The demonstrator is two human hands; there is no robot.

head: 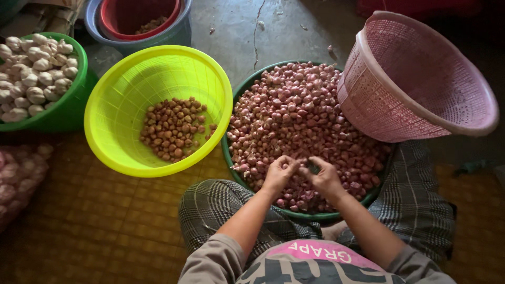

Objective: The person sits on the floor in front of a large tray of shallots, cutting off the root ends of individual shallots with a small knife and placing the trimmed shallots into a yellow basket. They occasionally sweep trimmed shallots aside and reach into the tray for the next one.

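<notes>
Far left, green tub (pixel 68 113) of garlic bulbs (pixel 34 71). Next, yellow-green basket (pixel 123 147) holding peeled shallots (pixel 173 129). Centre, green basin (pixel 315 215) heaped with unpeeled shallots (pixel 300 113); above it, left hand (pixel 280 173) and right hand (pixel 323 176) pinched together, fingers curled on something small, unclear what. Right, tilted pink basket (pixel 415 79).

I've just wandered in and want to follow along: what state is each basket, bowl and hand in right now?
Green basin: heaped full of small reddish shallots.
Yellow basket: tilted, partly filled with brown peeled pieces.
Pink basket: tipped on its side, empty as far as visible.
Green bowl: full of white garlic bulbs.
Red tub: nearly empty, nested in a blue tub.
Left hand: fingers pinched over the shallots.
Right hand: pinched, meeting the left.
</notes>
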